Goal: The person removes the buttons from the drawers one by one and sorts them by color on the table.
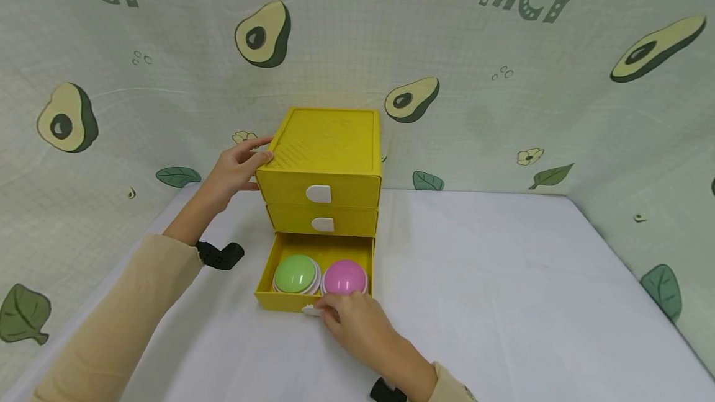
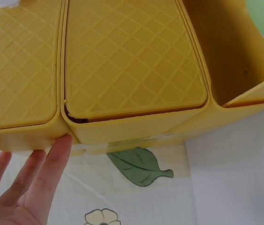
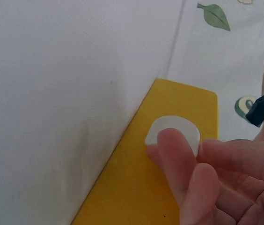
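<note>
Head view: the yellow drawer unit [image 1: 331, 138] stands on the white tabletop [image 1: 480, 278], its bottom drawer [image 1: 279, 303] out; a jerk there might knock the glossy green dome [image 1: 294, 274] against the pink dome [image 1: 344, 276] beside it. Left wrist: my left hand [image 2: 26, 190] merely touches the side, fingers extended, so a hard tug could drag the unit; diamond ridges texture its plastic-looking fronts. Right wrist: my right hand [image 3: 216, 183] pinches the smooth, rounded white handle [image 3: 173, 123]; so small a hold could slip.
</note>
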Demonstrator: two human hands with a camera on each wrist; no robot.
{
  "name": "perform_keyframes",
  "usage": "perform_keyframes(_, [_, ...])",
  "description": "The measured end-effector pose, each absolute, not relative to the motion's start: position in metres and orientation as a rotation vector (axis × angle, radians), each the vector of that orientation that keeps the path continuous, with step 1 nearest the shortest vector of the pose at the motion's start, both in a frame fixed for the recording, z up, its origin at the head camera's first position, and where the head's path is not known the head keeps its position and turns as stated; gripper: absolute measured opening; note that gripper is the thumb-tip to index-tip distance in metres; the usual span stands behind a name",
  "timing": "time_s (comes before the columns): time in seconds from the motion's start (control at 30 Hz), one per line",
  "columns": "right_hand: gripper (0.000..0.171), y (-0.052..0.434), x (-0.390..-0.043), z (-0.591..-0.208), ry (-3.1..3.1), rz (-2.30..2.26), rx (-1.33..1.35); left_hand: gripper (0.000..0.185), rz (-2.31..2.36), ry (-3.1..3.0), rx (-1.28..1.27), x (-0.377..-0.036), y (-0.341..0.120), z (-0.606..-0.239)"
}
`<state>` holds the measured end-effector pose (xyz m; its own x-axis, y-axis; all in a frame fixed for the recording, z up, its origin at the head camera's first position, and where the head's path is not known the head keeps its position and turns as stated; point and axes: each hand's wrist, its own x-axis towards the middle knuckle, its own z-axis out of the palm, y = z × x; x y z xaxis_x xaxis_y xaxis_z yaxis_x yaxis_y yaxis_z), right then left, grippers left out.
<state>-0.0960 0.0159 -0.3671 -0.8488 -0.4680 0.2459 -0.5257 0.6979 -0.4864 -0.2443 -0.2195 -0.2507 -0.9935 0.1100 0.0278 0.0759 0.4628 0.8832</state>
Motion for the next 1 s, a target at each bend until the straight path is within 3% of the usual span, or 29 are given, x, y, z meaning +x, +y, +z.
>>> perform_keyframes(0.43, [0.007,0.04,-0.105,-0.34,-2.833,1.241,0.88,0.057,1.595,2.669,0.169,-0.245,-0.22,-0.253])
perform_keyframes(0.67, [0.005,0.057,-0.124,-0.328,-2.773,1.227,0.933,0.057,1.595,2.679,0.164,-0.245,-0.22,-0.253])
perform_keyframes(1.0, [0.025,0.069,-0.151,-0.329,-2.847,0.987,1.161,0.057,1.605,2.673,0.159,-0.246,-0.22,-0.253])
